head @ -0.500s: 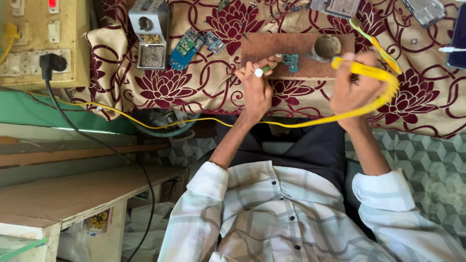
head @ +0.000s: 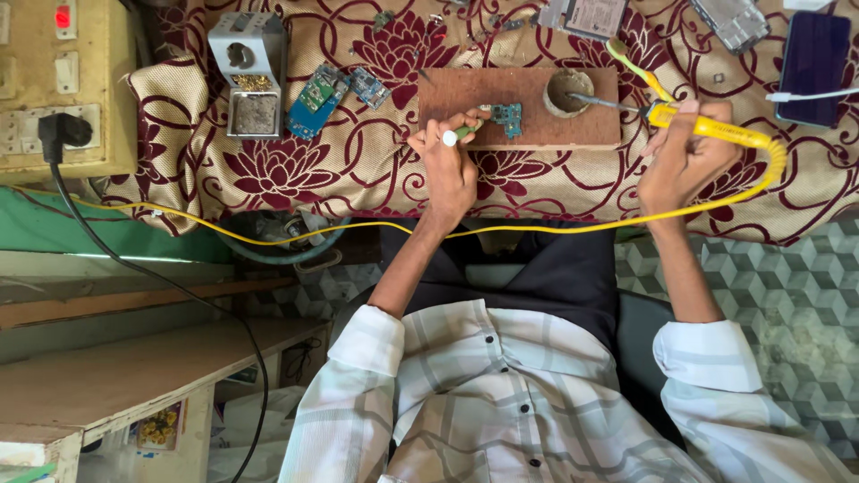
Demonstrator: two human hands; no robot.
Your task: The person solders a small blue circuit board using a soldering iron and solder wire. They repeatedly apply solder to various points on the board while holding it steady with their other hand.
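Head view: the left hand (head: 447, 170) pinches a green-tipped tool (head: 458, 134) closed against a small blue board (head: 506, 117) lying on the wooden block (head: 519, 98). The right hand (head: 684, 161) grips a yellow soldering iron (head: 707, 127) — its tip sits in the round pot (head: 569, 92) at the block's right end. A yellow cord (head: 268, 240) runs across the floral cloth (head: 358, 179).

This is a small electronics repair bench, set up on a table draped in a maroon floral cloth (head: 358, 179). At its middle lies a wooden work block (head: 528, 94) bearing a small blue circuit board (head: 506, 117); left of the block sit more circuit boards (head: 318, 97) and a metal soldering-iron stand (head: 247, 72), and farther left a wall switchboard (head: 54, 85). Right of the block lie opened phones (head: 810, 54), and a yellow soldering iron (head: 707, 127) reaches toward the block's small pot (head: 568, 92).
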